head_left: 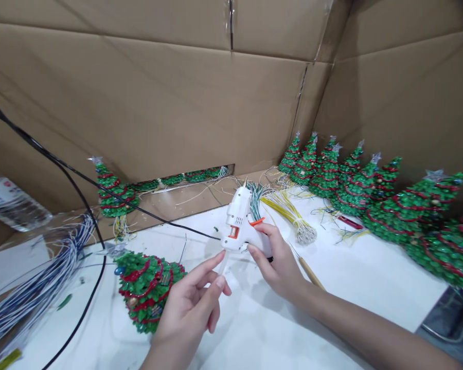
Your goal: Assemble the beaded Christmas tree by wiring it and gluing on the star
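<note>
In my right hand [275, 262] is a white hot glue gun [239, 210] with an orange trigger, gripped by its handle, its nozzle pointing up and away from me. My left hand [196, 298] pinches a clear glue stick [223, 264] at the back end of the gun. How far the stick sits inside the gun cannot be made out. Close to the left hand, a small green Christmas tree [144, 288] with red garland lies tilted on the white table [254, 329]. A black cord [170, 222] runs from the gun to the left.
Several decorated trees [355, 185] line the right side. Another tree [113, 190] stands at the back left. Bundles of blue-white wires [42, 288] and yellow wires [289, 210] lie about. A wooden-handled tool [310, 272] lies beyond the right wrist. Cardboard walls [158, 103] enclose the table.
</note>
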Demonstrator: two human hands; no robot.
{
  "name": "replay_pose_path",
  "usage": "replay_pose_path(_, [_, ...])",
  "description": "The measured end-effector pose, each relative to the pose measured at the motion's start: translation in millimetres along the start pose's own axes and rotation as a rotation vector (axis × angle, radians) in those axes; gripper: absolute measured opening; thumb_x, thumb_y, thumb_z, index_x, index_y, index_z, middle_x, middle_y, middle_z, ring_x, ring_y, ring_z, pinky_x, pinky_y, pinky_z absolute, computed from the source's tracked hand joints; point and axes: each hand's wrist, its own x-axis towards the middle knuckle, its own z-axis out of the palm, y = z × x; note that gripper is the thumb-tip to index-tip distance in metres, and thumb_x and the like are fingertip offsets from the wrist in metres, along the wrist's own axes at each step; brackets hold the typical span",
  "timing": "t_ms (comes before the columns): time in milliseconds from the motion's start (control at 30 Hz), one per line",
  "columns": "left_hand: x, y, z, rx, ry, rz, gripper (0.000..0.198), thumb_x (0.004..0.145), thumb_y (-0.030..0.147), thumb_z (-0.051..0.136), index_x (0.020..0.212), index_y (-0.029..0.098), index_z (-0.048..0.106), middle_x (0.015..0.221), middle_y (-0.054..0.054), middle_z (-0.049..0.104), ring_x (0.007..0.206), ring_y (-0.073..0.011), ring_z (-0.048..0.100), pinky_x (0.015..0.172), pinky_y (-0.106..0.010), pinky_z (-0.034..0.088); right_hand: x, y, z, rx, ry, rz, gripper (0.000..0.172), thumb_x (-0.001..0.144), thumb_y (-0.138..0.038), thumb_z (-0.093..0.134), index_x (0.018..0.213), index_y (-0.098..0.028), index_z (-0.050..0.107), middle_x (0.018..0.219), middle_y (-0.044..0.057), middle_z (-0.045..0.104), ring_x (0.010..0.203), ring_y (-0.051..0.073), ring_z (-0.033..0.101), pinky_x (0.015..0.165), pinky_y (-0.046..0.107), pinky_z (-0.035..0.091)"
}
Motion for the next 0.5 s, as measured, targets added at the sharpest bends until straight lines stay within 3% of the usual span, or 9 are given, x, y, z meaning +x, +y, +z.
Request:
replay_pose_path(267, [2.1,3.4,-3.5,0.048,-0.016,-0.014,0.056,0.080,0.051,0.071,0.126,0.021,0.067,0.071,-0.002,0.062,0.036,-0.0032,0.038,0.038,-0.019,0.026,-3.5,3.9,3.1,-0.039,0.022,-0.040,0.029,0.094,-0.023,0.054,0.120,-0.023,0.044,0.103,0.005,0.061,0.093,0.017,0.063,0.079,0.029,0.053])
replay_pose_path(500, [6.6,4.1,-5.8,0.022,-0.054,-0.029,0.054,0.079,0.051,0.072,0.125,0.022,0.068,0.071,-0.001,0.060,0.037,-0.0026,0.036,0.038,-0.019,0.024,-3.4,3.1,5.0,-0.071,0.076,-0.128,0.035,0.093,-0.018,0.054,0.126,-0.023,0.042,0.105,0.006,0.059,0.100,0.018,0.060,0.084,0.029,0.052])
